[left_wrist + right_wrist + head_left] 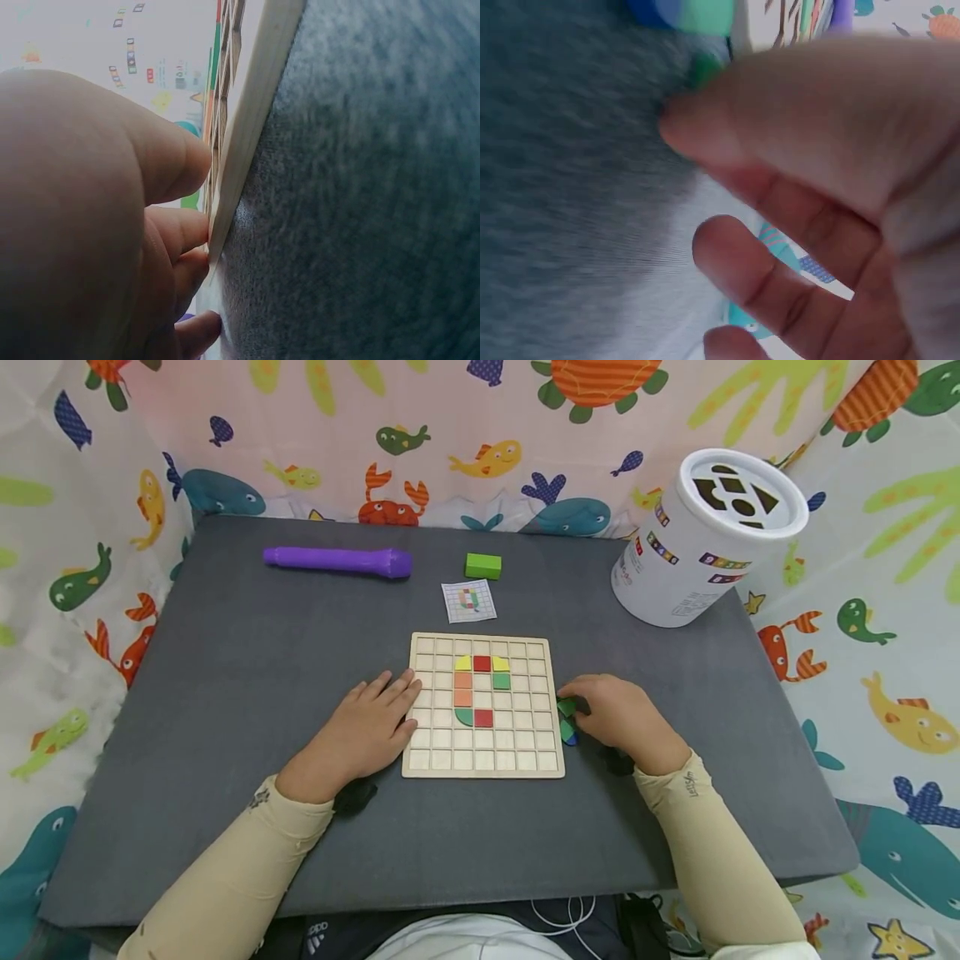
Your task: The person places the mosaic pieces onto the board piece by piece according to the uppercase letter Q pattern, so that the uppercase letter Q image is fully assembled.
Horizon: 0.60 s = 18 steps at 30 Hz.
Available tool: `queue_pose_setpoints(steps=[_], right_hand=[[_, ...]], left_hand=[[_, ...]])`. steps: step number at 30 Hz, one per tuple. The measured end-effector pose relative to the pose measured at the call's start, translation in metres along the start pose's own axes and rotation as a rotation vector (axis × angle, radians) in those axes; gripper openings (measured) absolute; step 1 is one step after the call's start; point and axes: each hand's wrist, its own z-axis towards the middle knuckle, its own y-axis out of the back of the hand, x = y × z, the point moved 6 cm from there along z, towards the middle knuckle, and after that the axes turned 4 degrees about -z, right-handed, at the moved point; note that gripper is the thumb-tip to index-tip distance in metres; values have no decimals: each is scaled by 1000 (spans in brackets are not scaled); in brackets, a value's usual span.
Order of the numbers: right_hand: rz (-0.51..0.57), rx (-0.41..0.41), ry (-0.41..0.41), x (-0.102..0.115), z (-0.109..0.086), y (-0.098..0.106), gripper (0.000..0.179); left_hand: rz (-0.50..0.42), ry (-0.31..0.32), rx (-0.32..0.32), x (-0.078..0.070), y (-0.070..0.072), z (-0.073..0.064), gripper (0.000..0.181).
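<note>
A wooden grid board (525,763) lies in the middle of the table, holding yellow, red, orange and green tiles arranged in a partial ring. My left hand (371,727) rests at its left edge, fingers extended; the left wrist view shows the fingertips touching the board's side (251,112). Beyond the right edge, my right hand (618,718) pinches a small green tile (567,705) between thumb and forefinger, partly hidden by the fingers. Just below lies a green and blue piece (567,732), also visible in the right wrist view as a blurred blue-green shape (694,13).
Behind the board lie a small pattern card (468,602) and a green block (483,566). A purple tube (337,561) lies at back left. A white canister (675,577) with a cut-out lid stands at back right. Sea-animal fabric (315,443) surrounds the grey table (225,693).
</note>
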Motion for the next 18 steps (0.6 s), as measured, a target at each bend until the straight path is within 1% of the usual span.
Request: queue_pose_setpoints(steps=[4,7,9,11,13,15,18], right_hand=[[-59,19,-11,7,6,6,24],[-90,-4,-11,19,11,14,20],[-78,-20,19,33,19,18,18],[-67,-37,67,48,27,18,20],[-55,-39,112,61,36,14,19],[-70,-47,144,71,44,8,16],[-93,-67,179,80,51,0,15]], left_hand=[[2,-8,-2,0,-2,-1,61],[4,-13,-8,1,-2,-1,61],[4,-9,-13,2,-1,-2,61],[3,-6,-16,3,-1,-2,62],[3,-6,-18,4,-2,-1,62],[3,-6,-16,5,-2,0,62],[4,-11,-17,4,-1,-1,62]])
